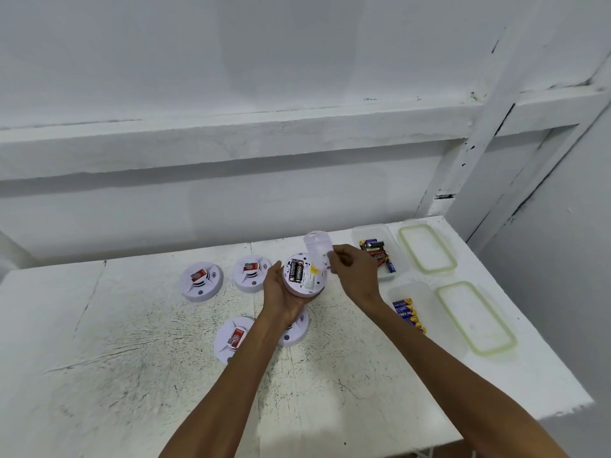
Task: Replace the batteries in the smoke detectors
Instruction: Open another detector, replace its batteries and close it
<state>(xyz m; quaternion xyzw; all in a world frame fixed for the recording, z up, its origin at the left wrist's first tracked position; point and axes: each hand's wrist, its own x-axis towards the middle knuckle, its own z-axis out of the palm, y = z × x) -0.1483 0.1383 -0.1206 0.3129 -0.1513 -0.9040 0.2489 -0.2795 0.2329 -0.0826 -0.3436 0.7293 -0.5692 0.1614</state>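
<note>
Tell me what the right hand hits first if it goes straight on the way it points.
Probably the opened smoke detector held in the left hand: the right hand, pinching the white cover, points leftward at it. Depth is unclear.

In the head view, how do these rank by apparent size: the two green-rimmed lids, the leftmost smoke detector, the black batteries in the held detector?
1. Nearer green-rimmed lid
2. Farther green-rimmed lid; possibly identical, just farther from the camera
3. Leftmost smoke detector
4. Black batteries
</note>
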